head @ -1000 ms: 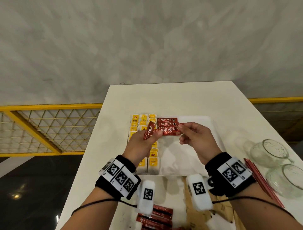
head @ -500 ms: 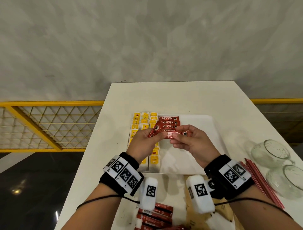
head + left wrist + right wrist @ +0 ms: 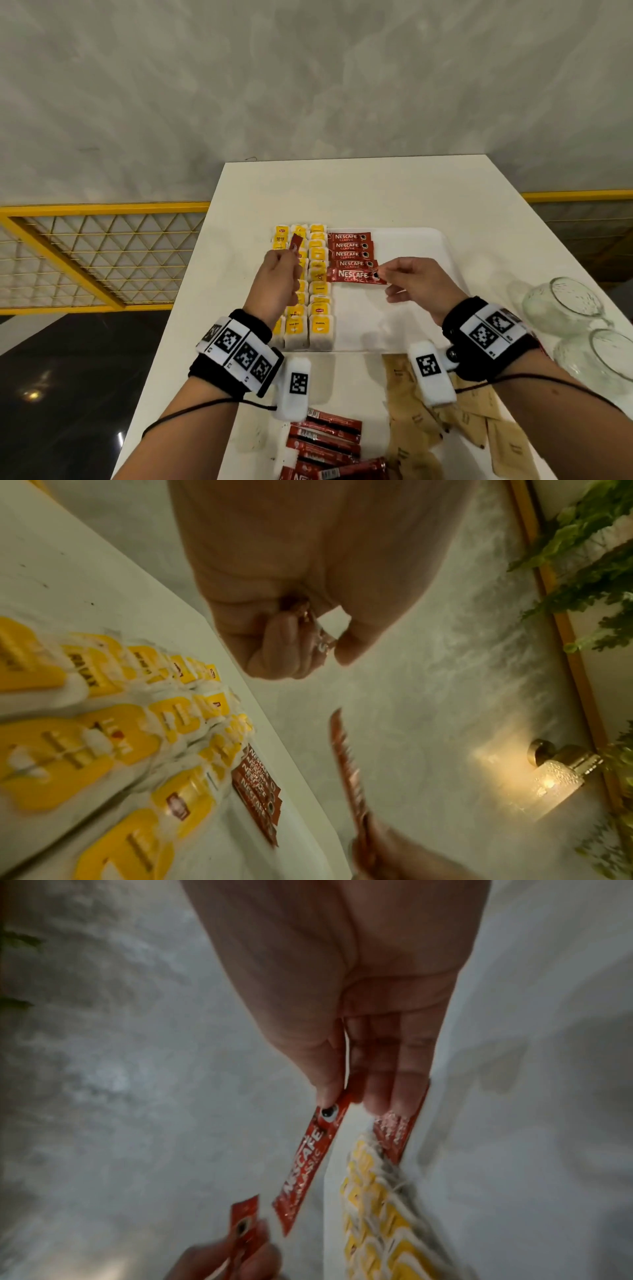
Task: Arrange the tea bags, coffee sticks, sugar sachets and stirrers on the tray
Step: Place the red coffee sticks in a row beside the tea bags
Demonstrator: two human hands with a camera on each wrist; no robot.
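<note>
A white tray (image 3: 411,240) holds three columns of yellow tea bags (image 3: 318,274) and a row of red coffee sticks (image 3: 349,250) beside them. My right hand (image 3: 383,275) pinches the right end of one coffee stick (image 3: 356,275), held flat just below that row; the wrist view shows thumb and fingers on the held stick (image 3: 308,1156). My left hand (image 3: 291,255) hovers over the tea bags and grips another coffee stick (image 3: 295,244), its end poking up past the curled fingers (image 3: 274,653).
Loose coffee sticks (image 3: 325,442) and brown sugar sachets (image 3: 445,428) lie on the white table (image 3: 342,192) near its front edge. Two glass jars (image 3: 565,305) lie at the right. A yellow railing (image 3: 102,209) runs to the left of the table.
The hands were together over the tray and have moved apart. The right hand now holds one stick alone below the row; the left hand has swung left with the other.
</note>
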